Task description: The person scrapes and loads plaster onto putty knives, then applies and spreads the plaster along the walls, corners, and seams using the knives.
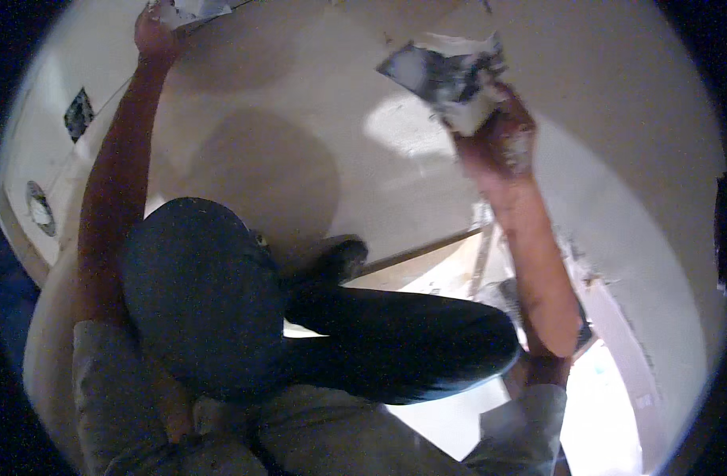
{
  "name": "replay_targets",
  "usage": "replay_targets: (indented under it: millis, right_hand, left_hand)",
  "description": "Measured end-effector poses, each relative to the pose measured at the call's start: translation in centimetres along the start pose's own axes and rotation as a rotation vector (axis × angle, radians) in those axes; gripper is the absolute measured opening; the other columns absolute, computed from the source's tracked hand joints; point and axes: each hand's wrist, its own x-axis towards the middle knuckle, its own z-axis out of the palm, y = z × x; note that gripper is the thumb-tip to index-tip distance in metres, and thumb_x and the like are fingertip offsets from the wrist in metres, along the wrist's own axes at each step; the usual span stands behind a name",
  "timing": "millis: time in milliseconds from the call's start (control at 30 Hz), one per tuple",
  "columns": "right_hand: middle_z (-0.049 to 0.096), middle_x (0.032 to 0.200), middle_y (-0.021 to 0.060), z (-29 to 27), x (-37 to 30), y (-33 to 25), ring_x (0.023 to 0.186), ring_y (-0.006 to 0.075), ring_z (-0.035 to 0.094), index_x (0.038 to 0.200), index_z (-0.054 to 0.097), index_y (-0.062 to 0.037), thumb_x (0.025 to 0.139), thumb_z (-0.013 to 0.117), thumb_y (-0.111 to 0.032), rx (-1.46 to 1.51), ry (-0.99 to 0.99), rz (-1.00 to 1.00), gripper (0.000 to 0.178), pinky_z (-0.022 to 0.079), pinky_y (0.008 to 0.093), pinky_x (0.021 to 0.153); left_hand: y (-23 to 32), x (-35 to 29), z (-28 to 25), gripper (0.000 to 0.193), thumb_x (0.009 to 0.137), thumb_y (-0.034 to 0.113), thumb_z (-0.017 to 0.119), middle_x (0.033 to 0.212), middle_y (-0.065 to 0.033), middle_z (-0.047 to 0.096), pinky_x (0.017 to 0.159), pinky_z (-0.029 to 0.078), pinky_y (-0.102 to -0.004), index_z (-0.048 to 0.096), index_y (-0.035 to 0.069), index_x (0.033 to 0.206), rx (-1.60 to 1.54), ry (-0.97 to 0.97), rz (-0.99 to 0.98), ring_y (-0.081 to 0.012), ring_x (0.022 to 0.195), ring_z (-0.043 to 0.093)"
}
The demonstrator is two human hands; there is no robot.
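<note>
My right hand (pixel 502 139) is closed around a wide putty knife (pixel 439 75) smeared with white and grey paste. Its blade points up and to the left, in front of the pale board surface (pixel 300 47); whether it touches the board I cannot tell. White paste also sticks to my right fingers. Far up at the left, my left hand (pixel 159 33) grips a whitish, paste-covered flat piece (pixel 201 9), cut off by the picture's upper rim, so its kind does not show.
Two dark-trousered legs (pixel 197 293) are bent below the board. A rectangular cutout (pixel 78 115) and a round one (pixel 40 208) sit in the left wall. At the right runs a pale pinkish strip (pixel 621 341) beside a brightly lit area (pixel 597 412).
</note>
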Motion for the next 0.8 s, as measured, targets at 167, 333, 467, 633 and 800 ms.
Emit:
replay_targets:
  millis: [167,333,467,633,800]
  right_hand:
    - [0.058,0.116,0.0025,-0.1,3.4,2.3,0.109,0.0193,0.054,0.119,0.053,-0.0194,0.083,0.063,-0.018,-0.263,0.052,0.007,0.037,0.051,0.039,0.084]
    - [0.057,0.116,0.0019,-2.8,2.3,1.5,0.107,0.0199,0.056,0.119,0.054,-0.0174,0.085,0.063,-0.023,-0.397,0.052,0.106,0.035,0.051,0.0397,0.082]
    - [0.055,0.12,0.008,-6.8,-2.1,1.1,0.111,0.0219,0.053,0.126,0.046,-0.0077,0.079,0.065,-0.004,-0.526,0.122,0.271,0.051,0.042,0.0401,0.096]
    - [0.058,0.113,0.0087,-9.0,-4.6,3.3,0.103,0.024,0.057,0.123,0.049,-0.0059,0.082,0.064,-0.007,-0.407,0.293,0.328,0.043,0.048,0.0402,0.087]
    - [0.061,0.109,0.008,-8.8,-7.0,1.3,0.101,0.0236,0.059,0.12,0.051,-0.0089,0.084,0.064,-0.009,-0.36,0.102,0.265,0.038,0.05,0.0402,0.087]
  left_hand:
    - [-2.2,-2.8,4.4,0.057,0.076,0.033,0.07,0.114,-0.016,0.06,0.095,0.042,-0.0427,0.055,0.004,0.122,-0.026,0.055,-0.102,-0.0357,0.107,0.054]
    - [-4.7,-4.0,7.2,0.047,0.081,0.025,0.064,0.123,-0.0169,0.055,0.101,0.038,-0.0436,0.055,0.002,0.121,-0.17,0.103,-0.142,-0.0356,0.115,0.05]
    - [-3.0,-3.2,5.4,0.042,0.083,0.02,0.06,0.121,-0.0166,0.056,0.1,0.038,-0.0434,0.055,0.002,0.121,-0.335,0.192,-0.098,-0.0359,0.115,0.051]
    - [1.8,-0.1,2.4,0.034,0.095,0.03,0.047,0.1,-0.008,0.064,0.082,0.048,-0.0341,0.06,0.003,0.111,-0.989,0.209,-0.502,-0.022,0.091,0.06]
    - [4.0,2.2,-0.9,0.029,0.094,0.026,0.048,0.103,-0.0021,0.063,0.082,0.048,-0.0318,0.061,0.006,0.111,-1.539,0.104,-0.573,-0.0139,0.092,0.059]
